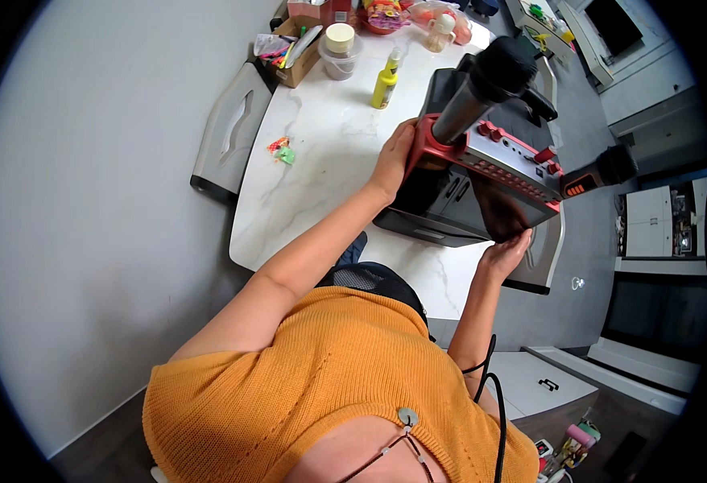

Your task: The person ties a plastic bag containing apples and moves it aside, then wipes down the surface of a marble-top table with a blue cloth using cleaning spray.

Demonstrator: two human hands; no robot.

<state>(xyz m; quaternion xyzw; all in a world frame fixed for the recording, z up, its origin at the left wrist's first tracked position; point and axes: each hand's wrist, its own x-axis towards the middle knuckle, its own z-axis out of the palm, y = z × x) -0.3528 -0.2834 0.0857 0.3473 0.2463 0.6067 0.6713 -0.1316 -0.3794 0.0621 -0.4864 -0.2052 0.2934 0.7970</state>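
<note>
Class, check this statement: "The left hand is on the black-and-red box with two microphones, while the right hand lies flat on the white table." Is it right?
Not quite. The head view shows the right hand at the lower right corner of the black-and-red box, not flat on the white table. The left hand is indeed on the box with two microphones.

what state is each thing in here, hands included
Speaker: held, front panel dark; power unclear
Left hand: against the speaker's left side
Right hand: at its lower right corner
Left microphone: slotted, head up
Right microphone: slotted, leaning outward
Yellow bottle: upright
Cardboard box: open, filled
Orange-green scrap: crumpled
</note>
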